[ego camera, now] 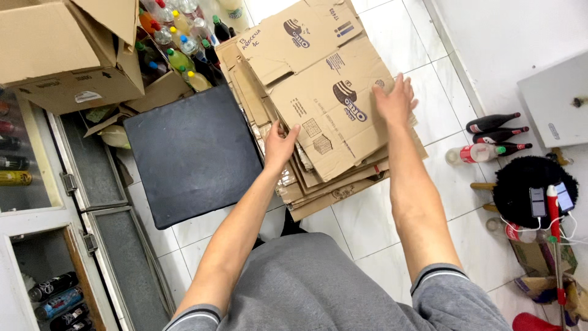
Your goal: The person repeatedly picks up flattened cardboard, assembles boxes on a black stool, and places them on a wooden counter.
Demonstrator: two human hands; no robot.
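Left hand: your left hand [278,146] rests on the near left edge of the stack of flattened brown cardboard boxes [318,104]; fingers together and curled over the edge, thumb apart on the top sheet
Right hand: your right hand [394,101] lies flat on the right side of the top sheet, palm down, fingers spread apart and clamped on nothing
Cardboard stack: the stack lies on the white tiled floor [373,220] straight ahead of you, between both hands; its sheets are fanned unevenly, with lower sheets showing at the near and right edges
Dark slab: a flat dark grey square panel [193,156] lies on the floor just beside the stack, on its left, near your left hand
Open carton: a large open brown cardboard carton [67,55] stands at the upper left, well apart from your hands
Bottle crate: assorted plastic drink bottles with coloured caps [177,37] stand behind the dark panel, touching the far left corner of the stack area
Floor bottles: dark glass bottles lying on their sides [497,130] sit by the right wall, well apart from the stack
Stool: a round black stool [527,184] stands at the right, with two phones on it
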